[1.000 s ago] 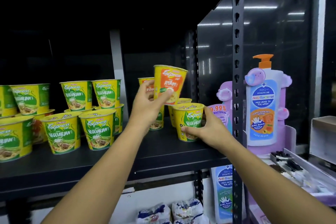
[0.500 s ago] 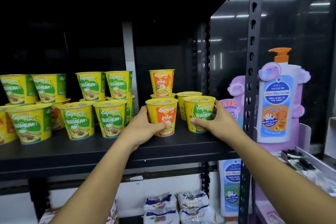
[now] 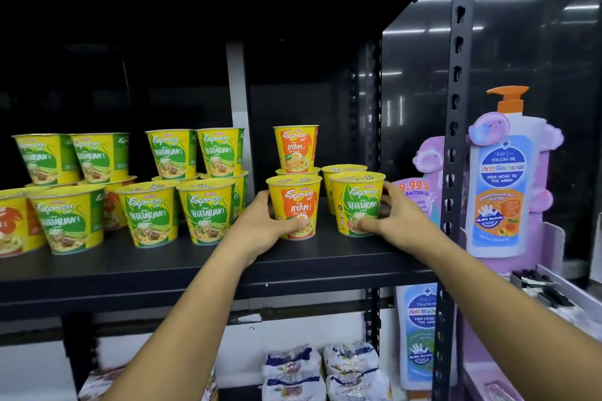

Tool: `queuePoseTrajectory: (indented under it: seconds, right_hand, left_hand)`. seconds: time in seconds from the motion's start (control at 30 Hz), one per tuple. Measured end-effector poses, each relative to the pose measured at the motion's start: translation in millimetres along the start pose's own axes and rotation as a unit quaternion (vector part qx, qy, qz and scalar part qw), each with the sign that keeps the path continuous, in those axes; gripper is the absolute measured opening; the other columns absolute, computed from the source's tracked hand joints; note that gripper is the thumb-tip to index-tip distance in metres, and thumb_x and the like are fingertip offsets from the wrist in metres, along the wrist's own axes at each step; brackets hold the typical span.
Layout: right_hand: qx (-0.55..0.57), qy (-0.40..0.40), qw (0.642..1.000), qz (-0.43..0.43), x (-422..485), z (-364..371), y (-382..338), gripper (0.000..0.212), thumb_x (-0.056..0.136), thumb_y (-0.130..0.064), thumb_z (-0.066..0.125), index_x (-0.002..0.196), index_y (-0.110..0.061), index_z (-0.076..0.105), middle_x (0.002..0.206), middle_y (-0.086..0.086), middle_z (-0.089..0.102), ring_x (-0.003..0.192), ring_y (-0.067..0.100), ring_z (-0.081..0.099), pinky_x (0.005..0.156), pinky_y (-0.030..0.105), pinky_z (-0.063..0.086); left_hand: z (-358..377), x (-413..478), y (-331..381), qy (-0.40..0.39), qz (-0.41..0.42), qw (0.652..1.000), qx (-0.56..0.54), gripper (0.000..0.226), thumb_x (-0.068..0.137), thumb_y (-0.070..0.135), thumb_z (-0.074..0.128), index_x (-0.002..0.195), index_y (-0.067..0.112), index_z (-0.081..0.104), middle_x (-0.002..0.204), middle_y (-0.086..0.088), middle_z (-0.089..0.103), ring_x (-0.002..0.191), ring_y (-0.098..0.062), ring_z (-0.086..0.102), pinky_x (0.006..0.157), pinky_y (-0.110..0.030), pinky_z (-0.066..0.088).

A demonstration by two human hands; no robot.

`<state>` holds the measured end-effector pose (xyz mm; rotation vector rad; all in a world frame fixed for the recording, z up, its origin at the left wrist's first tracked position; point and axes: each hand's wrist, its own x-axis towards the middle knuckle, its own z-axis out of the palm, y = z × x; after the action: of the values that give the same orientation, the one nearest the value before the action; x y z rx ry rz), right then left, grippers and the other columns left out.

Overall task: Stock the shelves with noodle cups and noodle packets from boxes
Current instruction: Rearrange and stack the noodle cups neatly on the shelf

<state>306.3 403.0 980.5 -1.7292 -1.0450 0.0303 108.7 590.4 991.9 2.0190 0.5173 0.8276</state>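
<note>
Head view: hands at the black shelf (image 3: 163, 270);
Left hand (image 3: 260, 225): holds the Ayam cup (image 3: 293, 202), standing on the shelf;
Right hand (image 3: 400, 218): holds the Vegetarian cup (image 3: 356, 198), at the shelf's right end

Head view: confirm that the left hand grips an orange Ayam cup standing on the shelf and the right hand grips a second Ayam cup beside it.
Wrong on one count: the head view shows the right hand gripping a green Vegetarian cup, not a second Ayam. The left hand does grip the orange Ayam cup on the shelf.
</note>
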Motion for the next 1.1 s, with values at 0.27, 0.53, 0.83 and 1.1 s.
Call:
queuePoseTrajectory:
  seconds: [0.27, 0.53, 0.83, 1.1]
  right_hand:
    - [-0.033, -0.008, 0.999, 0.009, -2.4, 2.1, -5.1, 0.079, 0.074, -0.037, 0.091, 0.139, -0.030, 0.047, 0.126, -0.013, 0.065, 0.114, 0.009, 0.064, 0.105, 0.040, 0.050]
    - [-0.039, 0.003, 0.999, 0.001, -6.7, 2.4, -7.3, 0.085, 0.072, -0.039, 0.092, 0.142, -0.026, 0.045, 0.126, -0.011, 0.066, 0.111, 0.008, 0.065, 0.100, 0.034, 0.051]
    - [-0.057, 0.006, 0.998, 0.013, -4.8, 2.1, -6.2, 0.095, 0.069, -0.048, 0.092, 0.145, -0.026, 0.040, 0.130, -0.008, 0.065, 0.113, 0.013, 0.065, 0.103, 0.044, 0.053]
    - [0.074, 0.085, 0.994, -0.009, -5.1, -5.8, -13.4, 0.082, 0.086, -0.044, 0.079, 0.155, -0.034, 0.035, 0.152, -0.006, 0.045, 0.136, 0.014, 0.046, 0.109, 0.040, 0.041]
  left_hand:
    - [2.2, -1.1, 2.4, -0.021, 0.008, 1.000, 0.022, 0.059, 0.085, 0.033, 0.084, 0.126, 0.037, 0.041, 0.115, 0.014, 0.060, 0.097, 0.002, 0.057, 0.089, -0.030, 0.045]
    - [2.4, 5.4, -0.2, -0.034, -0.003, 0.999, 0.020, 0.062, 0.088, 0.033, 0.081, 0.136, 0.033, 0.043, 0.124, 0.011, 0.063, 0.113, -0.010, 0.060, 0.098, -0.034, 0.046]
    - [1.9, 5.2, 1.4, -0.033, -0.007, 0.999, 0.024, 0.067, 0.088, 0.035, 0.081, 0.143, 0.029, 0.043, 0.127, 0.010, 0.063, 0.117, -0.011, 0.060, 0.100, -0.035, 0.047]
    - [-3.8, 5.5, 3.4, 0.028, 0.008, 0.995, -0.096, 0.094, 0.086, 0.039, 0.081, 0.161, 0.029, 0.025, 0.162, -0.001, 0.039, 0.143, -0.019, 0.044, 0.106, -0.034, 0.039]
